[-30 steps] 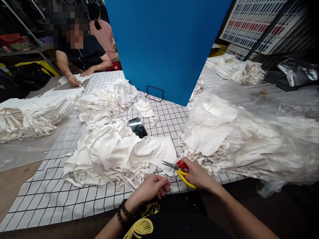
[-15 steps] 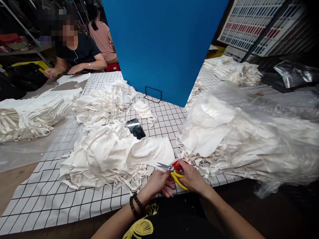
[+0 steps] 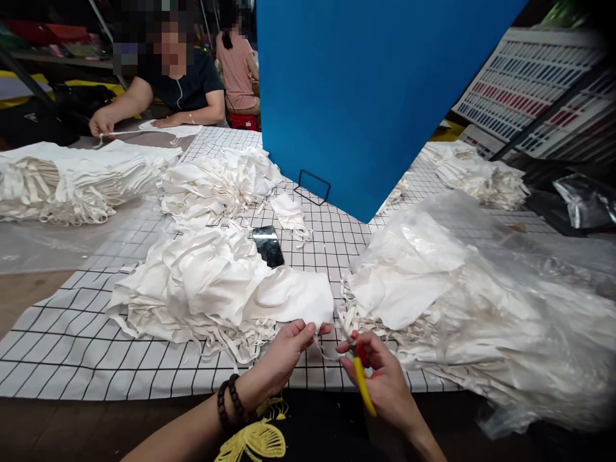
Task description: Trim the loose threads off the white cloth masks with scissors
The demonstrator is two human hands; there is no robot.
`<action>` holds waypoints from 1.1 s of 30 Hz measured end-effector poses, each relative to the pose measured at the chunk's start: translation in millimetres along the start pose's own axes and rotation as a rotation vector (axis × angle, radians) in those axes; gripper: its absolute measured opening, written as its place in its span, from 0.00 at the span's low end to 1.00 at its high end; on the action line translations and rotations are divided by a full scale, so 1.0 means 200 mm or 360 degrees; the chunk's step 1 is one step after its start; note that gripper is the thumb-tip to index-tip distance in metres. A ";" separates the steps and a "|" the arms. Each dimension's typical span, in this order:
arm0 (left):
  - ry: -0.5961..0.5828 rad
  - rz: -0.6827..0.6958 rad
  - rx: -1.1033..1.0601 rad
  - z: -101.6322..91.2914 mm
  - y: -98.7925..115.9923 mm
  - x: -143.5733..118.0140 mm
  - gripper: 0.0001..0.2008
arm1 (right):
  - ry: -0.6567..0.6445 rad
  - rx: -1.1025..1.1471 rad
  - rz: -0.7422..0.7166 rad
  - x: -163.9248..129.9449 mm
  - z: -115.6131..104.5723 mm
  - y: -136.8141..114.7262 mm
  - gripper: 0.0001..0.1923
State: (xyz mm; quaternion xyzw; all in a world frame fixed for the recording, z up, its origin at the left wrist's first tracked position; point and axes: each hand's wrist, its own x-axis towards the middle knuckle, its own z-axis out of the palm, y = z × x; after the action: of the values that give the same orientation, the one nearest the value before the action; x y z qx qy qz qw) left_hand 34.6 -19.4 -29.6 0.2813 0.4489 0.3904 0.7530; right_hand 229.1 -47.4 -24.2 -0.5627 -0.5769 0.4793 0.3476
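On the grid-patterned worktop (image 3: 96, 359), a white fabric piece (image 3: 293, 298) is being pinched at its near edge by the left hand (image 3: 283, 353); yellow-and-red-handled scissors (image 3: 360, 372) are being gripped by the right hand (image 3: 385, 382) just beside it, before white fabric heaps (image 3: 192, 289).

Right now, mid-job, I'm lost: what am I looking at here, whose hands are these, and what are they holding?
There is no machine here. The one picture comes from a camera worn on a person's head, looking forward and down, so the two bare hands at the bottom are that person's own. The left hand, with a bead bracelet on its wrist, pinches the edge of a white fabric piece. The right hand grips scissors with yellow and red handles. On the checked table cover lie piles of white fabric, a dark phone and a plastic-wrapped heap. A blue board stands behind. Another person works at far left.
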 end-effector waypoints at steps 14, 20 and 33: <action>-0.0244 0.0085 -0.0356 -0.03 0.08 -0.04 0.14 | 0.0118 0.0523 -0.0311 0.37 0.20 -0.01 0.16; -0.0196 0.0143 -0.0156 -0.07 0.10 -0.04 0.19 | -0.0191 0.0396 -0.0169 0.38 0.19 -0.01 0.18; -0.0126 0.0523 0.0016 -0.09 0.12 -0.01 0.16 | -0.0226 0.0424 0.0014 0.37 0.17 -0.07 0.19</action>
State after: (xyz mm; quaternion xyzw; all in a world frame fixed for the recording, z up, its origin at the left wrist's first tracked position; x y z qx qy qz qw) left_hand 10.4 -6.6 -19.1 0.3698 0.3687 0.4948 0.6946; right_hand 182.5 21.8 -32.1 -0.4788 -0.5290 0.5917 0.3754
